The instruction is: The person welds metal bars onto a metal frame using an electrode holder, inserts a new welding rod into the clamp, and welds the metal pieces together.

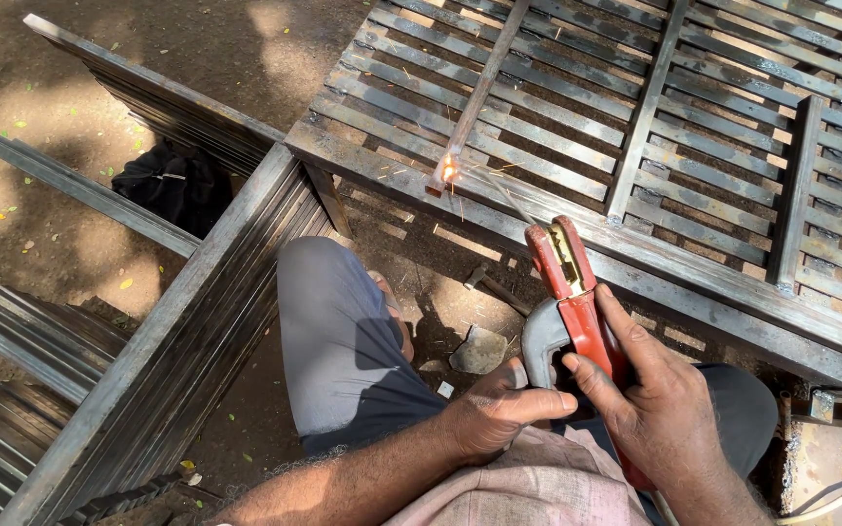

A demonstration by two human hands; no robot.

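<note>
My right hand (pixel 650 394) grips a red welding electrode holder (pixel 567 282). A thin welding rod (pixel 499 190) runs from its jaws up and left to a glowing spark (pixel 449 170) on a steel grille frame (pixel 577 229). My left hand (pixel 499 409) curls around the holder's grey lever (pixel 538 341) from the left. The spark sits where a slanted flat bar (pixel 484 83) meets the frame's near edge. My knee in grey trousers (pixel 338 331) is bent below the frame.
The grille of several flat slats (pixel 733 107) fills the upper right. Stacked steel angle bars (pixel 177 351) lie to the left. A black cloth bundle (pixel 172 180) rests on the dirt. A hammer (pixel 494 284) and a stone (pixel 479 351) lie beneath the frame. A white cable (pixel 835 499) is at the lower right.
</note>
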